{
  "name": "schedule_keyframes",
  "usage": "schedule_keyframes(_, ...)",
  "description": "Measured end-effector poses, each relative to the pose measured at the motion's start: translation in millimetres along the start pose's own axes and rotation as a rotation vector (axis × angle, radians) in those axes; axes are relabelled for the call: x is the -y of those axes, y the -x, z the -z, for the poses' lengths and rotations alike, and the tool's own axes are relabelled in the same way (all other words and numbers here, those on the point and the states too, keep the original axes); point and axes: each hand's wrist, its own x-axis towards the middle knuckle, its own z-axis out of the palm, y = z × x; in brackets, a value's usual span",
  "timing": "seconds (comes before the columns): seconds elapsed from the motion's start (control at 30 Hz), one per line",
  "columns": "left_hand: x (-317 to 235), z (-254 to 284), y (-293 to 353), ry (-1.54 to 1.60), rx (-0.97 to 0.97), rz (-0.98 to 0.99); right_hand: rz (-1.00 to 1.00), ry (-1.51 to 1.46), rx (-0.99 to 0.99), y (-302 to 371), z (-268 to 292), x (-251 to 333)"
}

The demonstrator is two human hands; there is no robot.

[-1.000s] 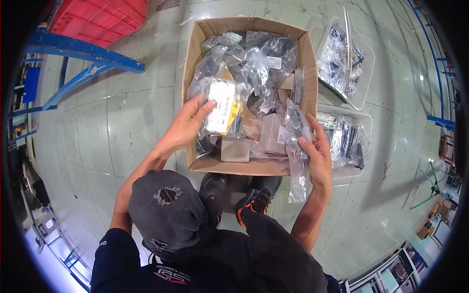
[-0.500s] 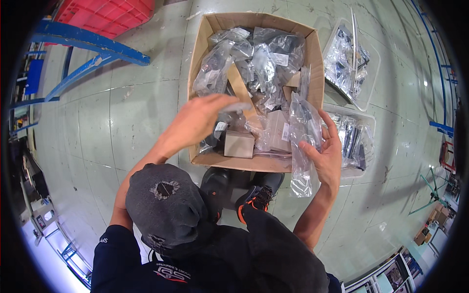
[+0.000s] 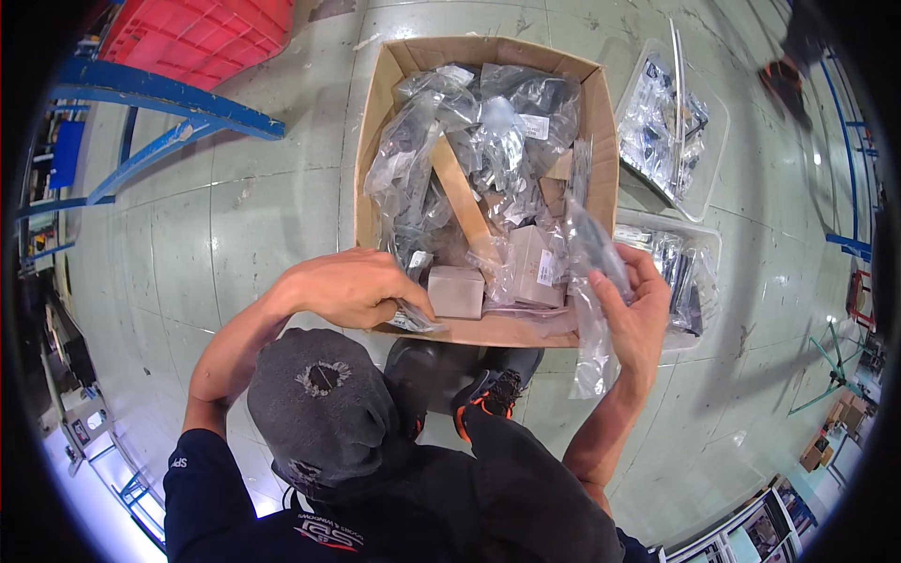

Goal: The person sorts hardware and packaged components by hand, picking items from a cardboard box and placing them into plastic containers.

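A large open cardboard box (image 3: 582, 108) on the floor in front of me holds many clear plastic bags. My right hand (image 3: 638, 305) is closed round a long clear plastic bag (image 3: 591, 324) with something dark inside, hanging over the box's right near edge. At the near left corner, my left hand (image 3: 347, 289) has curled fingers on a small clear plastic bag (image 3: 413, 319); its contents are hard to make out. Close by lie a small plain carton (image 3: 456, 292), a labelled carton (image 3: 530, 267) and a flat tan cardboard strip (image 3: 462, 197).
Right of the box stand two clear plastic bins, the far bin (image 3: 699, 178) and the near bin (image 3: 711, 251), both with bagged parts. A red crate (image 3: 197, 38) and blue metal frame (image 3: 169, 89) are far left. Another person's shoe (image 3: 786, 89) shows far right.
My left hand has moved from over the box's middle down to its near left corner. My right hand, still gripping the bag, has shifted slightly right. Another person's foot has appeared far right.
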Motion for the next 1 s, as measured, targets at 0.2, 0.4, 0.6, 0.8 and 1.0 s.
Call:
schedule_keyframes(0.2,-4.8,2.3,3.9,-0.083,-0.393,0.034,0.209,0.126,0.309,-9.2,-59.4,-3.7)
schedule_keyframes(0.4,25.9,43.5,-42.3,-0.590,-1.269,0.104,0.257,0.231,0.569,-14.3,-115.6,-22.1)
schedule_keyframes(0.6,65.0,75.7,-60.3,-0.451,-0.920,0.516,0.396,0.752,0.534,-24.5,-128.3,-16.5)
schedule_keyframes(0.8,43.8,88.6,8.0,0.059,-1.064,0.209,0.413,0.199,0.573,-59.5,-121.7,-12.7)
schedule_keyframes(1.0,29.6,98.1,18.1,0.203,-1.091,0.164,0.463,0.093,0.526,-90.1,-145.4,-0.4)
